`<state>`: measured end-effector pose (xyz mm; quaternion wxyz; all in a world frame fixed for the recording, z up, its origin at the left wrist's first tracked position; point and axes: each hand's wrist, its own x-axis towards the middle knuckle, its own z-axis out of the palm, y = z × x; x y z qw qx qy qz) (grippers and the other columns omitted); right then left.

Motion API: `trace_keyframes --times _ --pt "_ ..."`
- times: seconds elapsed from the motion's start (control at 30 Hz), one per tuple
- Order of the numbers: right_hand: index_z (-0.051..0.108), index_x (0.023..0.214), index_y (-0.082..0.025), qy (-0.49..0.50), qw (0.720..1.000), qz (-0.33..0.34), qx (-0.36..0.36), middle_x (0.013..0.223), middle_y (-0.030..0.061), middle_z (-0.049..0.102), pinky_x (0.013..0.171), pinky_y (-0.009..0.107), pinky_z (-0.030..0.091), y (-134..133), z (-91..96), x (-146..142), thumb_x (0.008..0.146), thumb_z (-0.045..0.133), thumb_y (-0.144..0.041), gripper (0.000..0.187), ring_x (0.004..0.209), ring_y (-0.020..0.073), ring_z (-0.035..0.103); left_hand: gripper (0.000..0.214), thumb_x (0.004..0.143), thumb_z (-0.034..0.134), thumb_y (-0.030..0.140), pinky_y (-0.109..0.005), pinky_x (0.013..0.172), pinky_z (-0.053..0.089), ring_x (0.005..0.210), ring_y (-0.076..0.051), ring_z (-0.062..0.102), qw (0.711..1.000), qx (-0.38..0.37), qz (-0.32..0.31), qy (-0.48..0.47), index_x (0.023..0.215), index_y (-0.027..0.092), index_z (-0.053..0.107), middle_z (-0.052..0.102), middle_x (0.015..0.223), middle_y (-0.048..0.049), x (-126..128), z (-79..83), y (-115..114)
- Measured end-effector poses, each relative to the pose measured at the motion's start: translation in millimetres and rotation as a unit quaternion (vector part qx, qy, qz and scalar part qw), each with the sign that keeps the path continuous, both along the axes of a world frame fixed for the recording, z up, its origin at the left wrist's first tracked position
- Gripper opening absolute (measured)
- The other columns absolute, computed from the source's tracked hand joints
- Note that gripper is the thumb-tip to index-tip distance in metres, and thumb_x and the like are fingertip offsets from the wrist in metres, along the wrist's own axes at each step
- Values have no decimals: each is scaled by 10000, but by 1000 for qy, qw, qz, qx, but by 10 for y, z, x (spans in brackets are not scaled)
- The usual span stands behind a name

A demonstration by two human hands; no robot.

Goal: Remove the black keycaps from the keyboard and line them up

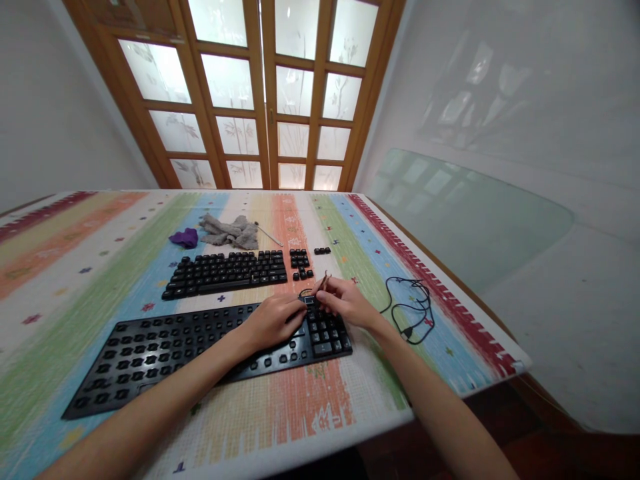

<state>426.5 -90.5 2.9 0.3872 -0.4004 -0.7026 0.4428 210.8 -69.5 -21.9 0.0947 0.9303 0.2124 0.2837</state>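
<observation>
A black keyboard lies at a slant before me, its main block bare of keycaps while the number pad at the right end still carries keys. My left hand rests over its rear edge, fingers bent along the edge and thumb on top, near a small square outline. Just right of that, my right hand pinches a thin brown two-pronged piece above the number pad's top corner. Its exact kind is too small to tell.
Behind the keyboard, removed keycaps stand in rows, with smaller groups to their right. Further back lie a grey cloth, a purple cloth and a thin stick. A coiled black cable sits right, near the table's edge.
</observation>
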Motion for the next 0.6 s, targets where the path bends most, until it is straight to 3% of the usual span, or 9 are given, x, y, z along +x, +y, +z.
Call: trace_keyframes --times 0.23,0.6 --pt "586 853 -173 -36 996 -35 70 720 11 576 616 267 432 -10 7 -121 942 487 -553 404 655 139 542 192 944 471 177 -310 684 491 743 -192 619 1000 17 17 -3 887 150 653 672 802 -77 3 6 -16" --pt "557 812 -179 -36 993 -72 87 670 -19 562 631 260 413 -32 9 -181 953 502 -502 357 617 129 546 216 956 458 201 -313 694 497 743 -193 623 1000 6 25 2 876 153 653 673 792 -79 0 9 -21"
